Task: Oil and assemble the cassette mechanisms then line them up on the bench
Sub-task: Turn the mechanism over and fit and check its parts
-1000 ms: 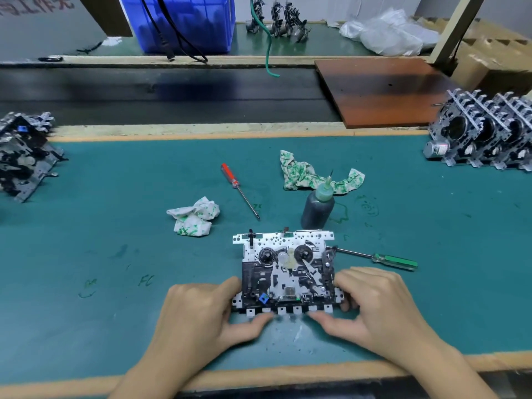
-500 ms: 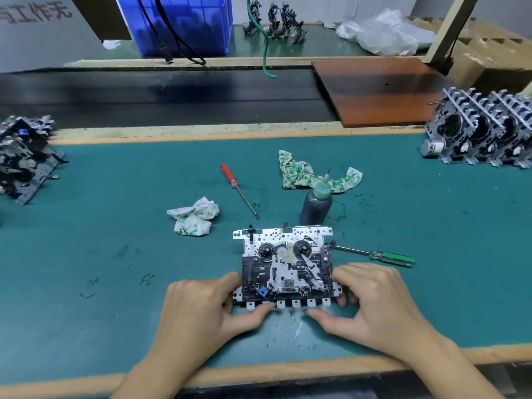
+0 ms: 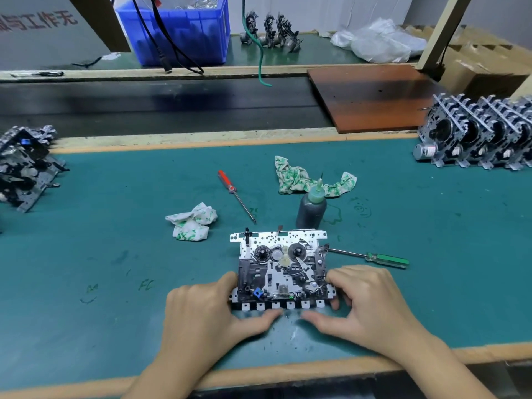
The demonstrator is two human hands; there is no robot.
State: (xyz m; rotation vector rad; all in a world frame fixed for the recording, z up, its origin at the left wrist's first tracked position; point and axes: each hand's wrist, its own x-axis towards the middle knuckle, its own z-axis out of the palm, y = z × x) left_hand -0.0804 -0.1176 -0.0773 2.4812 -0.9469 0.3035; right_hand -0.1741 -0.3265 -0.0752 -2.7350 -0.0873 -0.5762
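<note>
Near the desk's front edge, the left hand and right hand clasp a cassette mechanism lying flat, fingers curled at its sides. Beyond stand an oil bottle and rags; finished mechanisms line the far right edge.

Left hand, right hand: bare, no gloves, rings or watch; forearms bare, no sleeves visible.
</note>
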